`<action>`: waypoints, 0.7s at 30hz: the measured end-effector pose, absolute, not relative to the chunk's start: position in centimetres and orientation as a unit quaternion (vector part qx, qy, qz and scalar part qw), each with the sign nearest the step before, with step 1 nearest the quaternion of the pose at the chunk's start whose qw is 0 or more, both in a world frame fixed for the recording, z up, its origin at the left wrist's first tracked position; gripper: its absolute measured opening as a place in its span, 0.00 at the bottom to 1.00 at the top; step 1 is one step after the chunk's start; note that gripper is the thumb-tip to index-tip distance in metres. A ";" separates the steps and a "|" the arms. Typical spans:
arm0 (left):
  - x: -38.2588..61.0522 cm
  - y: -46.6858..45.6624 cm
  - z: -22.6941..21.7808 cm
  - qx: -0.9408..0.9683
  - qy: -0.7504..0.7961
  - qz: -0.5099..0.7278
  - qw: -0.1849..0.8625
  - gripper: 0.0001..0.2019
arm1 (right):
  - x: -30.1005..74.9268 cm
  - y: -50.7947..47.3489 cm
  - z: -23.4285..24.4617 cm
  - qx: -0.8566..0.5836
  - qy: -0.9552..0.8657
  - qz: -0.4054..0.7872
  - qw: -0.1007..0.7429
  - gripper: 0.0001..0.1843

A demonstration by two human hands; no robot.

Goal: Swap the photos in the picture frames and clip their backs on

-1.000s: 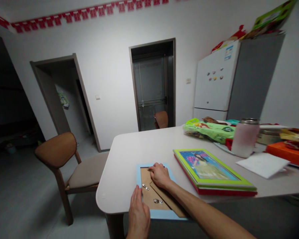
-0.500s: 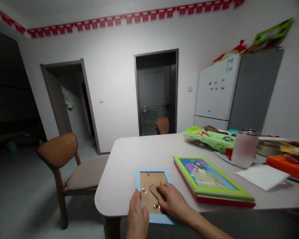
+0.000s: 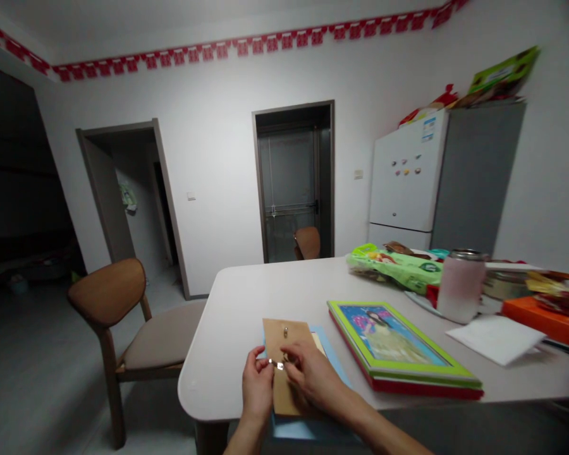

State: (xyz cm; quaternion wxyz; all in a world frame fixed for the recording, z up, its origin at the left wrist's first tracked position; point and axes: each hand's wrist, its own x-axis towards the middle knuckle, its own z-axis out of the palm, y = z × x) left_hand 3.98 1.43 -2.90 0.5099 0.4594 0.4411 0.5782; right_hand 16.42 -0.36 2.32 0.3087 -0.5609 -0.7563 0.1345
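Pinching, left hand (image 3: 257, 387), right hand (image 3: 315, 374), on cardboard backing (image 3: 279, 335) (metal clip (image 3: 277, 365) between them)

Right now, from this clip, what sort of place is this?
Probably a home's kitchen or dining area: a white fridge stands against the wall, and a wooden chair sits beside a white table holding a green packet.
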 end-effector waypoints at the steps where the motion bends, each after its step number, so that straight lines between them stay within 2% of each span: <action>1: 3.9 1.5 -2.9 0.443 0.441 0.589 0.513 0.18 | 16.6 -0.4 2.3 -0.555 -0.754 0.126 0.326 0.18; 5: 1.4 1.9 -2.4 0.392 0.450 0.618 0.511 0.18 | 18.9 -0.5 1.9 -0.572 -0.724 0.062 0.381 0.19; 12: -7.7 2.6 -2.2 0.379 0.536 0.595 0.463 0.15 | 21.9 -0.7 -1.8 -0.665 -0.712 0.013 0.224 0.23; 16: -9.9 2.7 -2.7 0.416 0.603 0.554 0.395 0.15 | 22.1 -0.5 -2.6 -0.690 -0.696 -0.018 0.199 0.25; 21: -10.2 3.4 -2.5 0.488 0.656 0.497 0.291 0.16 | 22.9 0.6 -3.1 -0.717 -0.675 0.011 0.172 0.27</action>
